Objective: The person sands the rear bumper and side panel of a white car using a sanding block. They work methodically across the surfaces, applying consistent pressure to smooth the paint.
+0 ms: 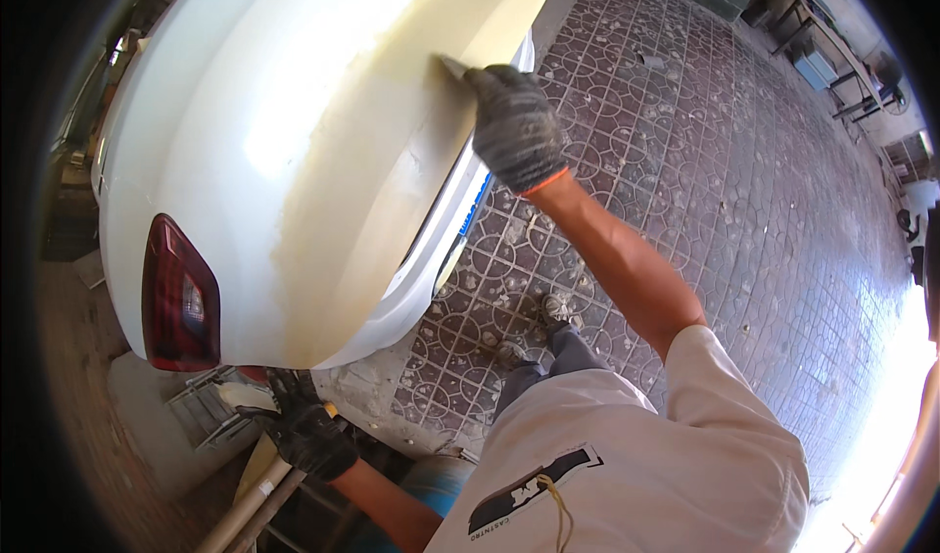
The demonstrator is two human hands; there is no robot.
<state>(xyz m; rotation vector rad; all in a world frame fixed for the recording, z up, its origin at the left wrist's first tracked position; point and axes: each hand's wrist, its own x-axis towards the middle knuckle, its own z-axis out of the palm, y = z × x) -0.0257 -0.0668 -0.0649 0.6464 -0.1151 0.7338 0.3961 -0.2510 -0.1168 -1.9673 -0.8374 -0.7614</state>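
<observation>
Right arm (pixel 632 264) outstretched, right hand (pixel 517 127) curled; left hand (pixel 308 437) lower; both gloved.

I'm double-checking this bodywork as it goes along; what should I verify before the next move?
1. Gloves on: ok, right hand and left hand both wear them.
2. Right hand by the tan patch on the white car: ok; it overlaps the patch in view.
3. Right hand's hold: cannot tell; a thin grey edge shows there, blurred.
4. Left hand's hold: cannot tell; a pale thing shows beside it.
5. Tail light masked: not ok, its red lens is bare.
</observation>
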